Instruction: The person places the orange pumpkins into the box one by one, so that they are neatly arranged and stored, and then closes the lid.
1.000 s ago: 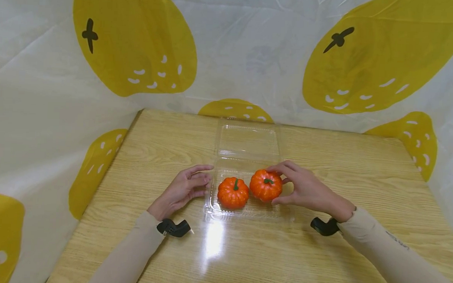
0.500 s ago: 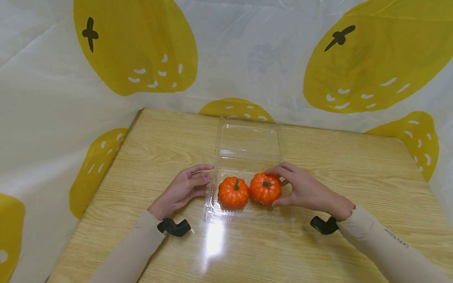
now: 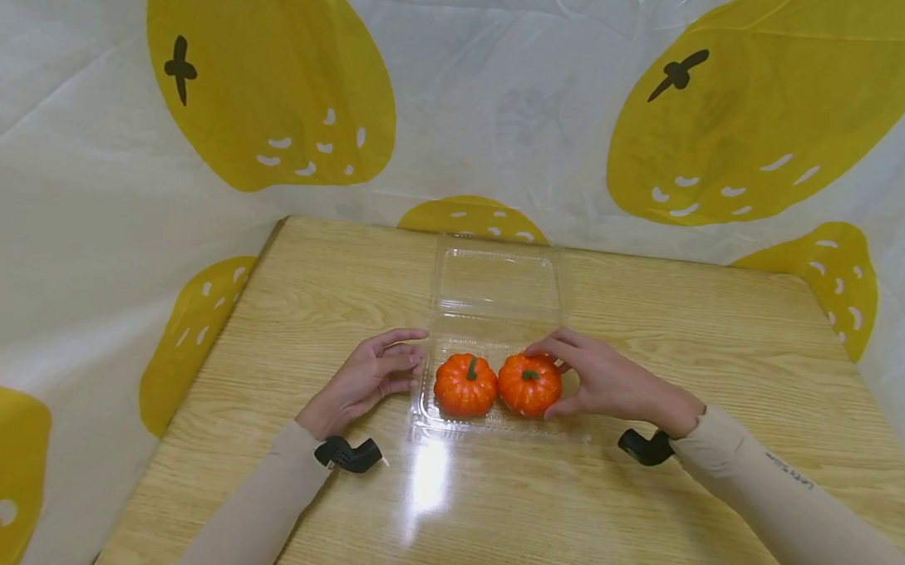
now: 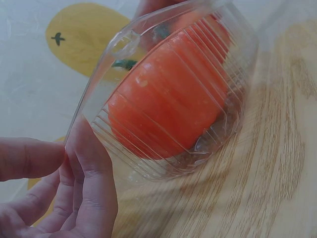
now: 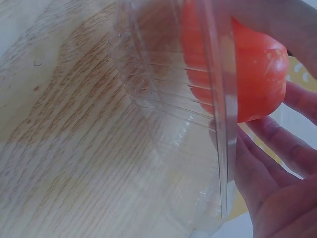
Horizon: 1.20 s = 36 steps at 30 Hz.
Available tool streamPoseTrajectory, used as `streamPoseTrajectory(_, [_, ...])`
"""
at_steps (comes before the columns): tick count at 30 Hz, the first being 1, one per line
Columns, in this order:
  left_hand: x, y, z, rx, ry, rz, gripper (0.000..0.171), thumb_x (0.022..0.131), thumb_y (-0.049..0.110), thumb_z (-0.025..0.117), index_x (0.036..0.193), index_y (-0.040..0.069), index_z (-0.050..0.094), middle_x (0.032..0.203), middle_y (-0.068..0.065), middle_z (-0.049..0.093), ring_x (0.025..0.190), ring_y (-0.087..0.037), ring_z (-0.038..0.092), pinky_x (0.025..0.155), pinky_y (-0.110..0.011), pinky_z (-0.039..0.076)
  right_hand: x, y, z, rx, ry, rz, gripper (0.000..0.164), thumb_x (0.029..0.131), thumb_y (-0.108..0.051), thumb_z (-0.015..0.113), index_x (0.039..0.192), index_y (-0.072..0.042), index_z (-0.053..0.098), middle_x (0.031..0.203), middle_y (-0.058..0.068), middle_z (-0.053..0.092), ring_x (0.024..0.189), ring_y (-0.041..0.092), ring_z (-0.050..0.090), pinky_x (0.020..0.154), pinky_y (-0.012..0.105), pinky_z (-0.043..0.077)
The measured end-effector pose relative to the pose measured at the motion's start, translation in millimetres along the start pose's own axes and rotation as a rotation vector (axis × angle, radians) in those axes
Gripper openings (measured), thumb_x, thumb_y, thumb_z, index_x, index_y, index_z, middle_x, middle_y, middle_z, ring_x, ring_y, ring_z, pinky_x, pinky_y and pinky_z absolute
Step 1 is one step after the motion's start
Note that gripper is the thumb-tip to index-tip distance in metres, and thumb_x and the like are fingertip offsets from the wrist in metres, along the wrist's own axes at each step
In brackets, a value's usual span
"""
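Observation:
Two small orange pumpkins with green stems sit side by side over the base of a clear plastic clamshell container (image 3: 436,422). My right hand (image 3: 609,384) holds the right pumpkin (image 3: 529,387), fingers on its far side and thumb on its near right side. In the right wrist view this pumpkin (image 5: 260,74) is partly below the container's rim (image 5: 225,148). The left pumpkin (image 3: 466,386) rests in the base, untouched by a hand. At the container's left edge, my left hand (image 3: 370,378) pinches the rim between thumb and fingers, as the left wrist view shows (image 4: 89,178).
The container's lid (image 3: 497,280) lies folded back towards the far edge of the wooden table (image 3: 333,278). A white sheet (image 3: 496,93) printed with big yellow fruits hangs behind and at the sides. A bright reflection shows on the tabletop in front.
My right hand has lowered its pumpkin into the base, slightly towards me and left, beside the other one. The left hand has stayed at the rim.

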<state>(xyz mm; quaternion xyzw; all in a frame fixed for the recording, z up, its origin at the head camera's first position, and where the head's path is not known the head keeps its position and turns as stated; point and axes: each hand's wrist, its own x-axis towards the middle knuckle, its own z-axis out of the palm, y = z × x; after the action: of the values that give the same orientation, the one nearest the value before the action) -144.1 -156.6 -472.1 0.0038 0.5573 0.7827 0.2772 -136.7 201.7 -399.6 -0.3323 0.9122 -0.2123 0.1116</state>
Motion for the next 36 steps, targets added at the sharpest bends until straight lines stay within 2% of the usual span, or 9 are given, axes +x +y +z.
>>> streamPoseTrajectory(9, [0.7, 0.5, 0.1, 0.012, 0.008, -0.008, 0.050, 0.102, 0.002, 0.058, 0.151, 0.005, 0.046, 0.106, 0.003, 0.067, 0.088, -0.010, 0.068, 0.078, -0.026, 0.063, 2.3, -0.9, -0.2, -0.025, -0.049, 0.004, 0.071, 0.071, -0.025, 0.094, 0.135, -0.018, 0.063, 0.127, 0.001, 0.063, 0.109, 0.017, 0.064, 0.095, 0.040, 0.059])
streamPoseTrajectory(22, [0.0, 0.0, -0.6, 0.006, -0.011, 0.003, 0.051, 0.102, 0.002, 0.057, 0.152, 0.003, 0.044, 0.105, 0.003, 0.067, 0.087, -0.010, 0.068, 0.078, -0.026, 0.064, 4.3, 0.7, 0.6, 0.016, -0.101, 0.026, 0.069, 0.071, -0.028, 0.094, 0.133, -0.019, 0.065, 0.126, 0.001, 0.064, 0.113, 0.021, 0.065, 0.098, 0.044, 0.058])
streamPoseTrajectory(28, [-0.1, -0.2, -0.8, 0.003, -0.015, 0.004, 0.051, 0.102, 0.002, 0.057, 0.152, 0.003, 0.044, 0.105, 0.003, 0.067, 0.087, -0.010, 0.068, 0.077, -0.026, 0.064, 5.2, 0.2, -0.8, 0.038, -0.112, 0.019, 0.071, 0.071, -0.027, 0.094, 0.134, -0.015, 0.063, 0.129, 0.004, 0.064, 0.113, 0.023, 0.067, 0.098, 0.046, 0.059])
streamPoseTrajectory(36, [0.3, 0.3, 0.7, 0.008, -0.009, 0.004, 0.051, 0.102, 0.002, 0.057, 0.151, 0.003, 0.044, 0.105, 0.003, 0.067, 0.087, -0.010, 0.068, 0.077, -0.025, 0.063, 4.6, 1.4, -3.7, 0.112, -0.145, 0.057, 0.079, 0.073, -0.024, 0.093, 0.141, -0.007, 0.057, 0.135, 0.009, 0.063, 0.117, 0.028, 0.069, 0.100, 0.048, 0.059])
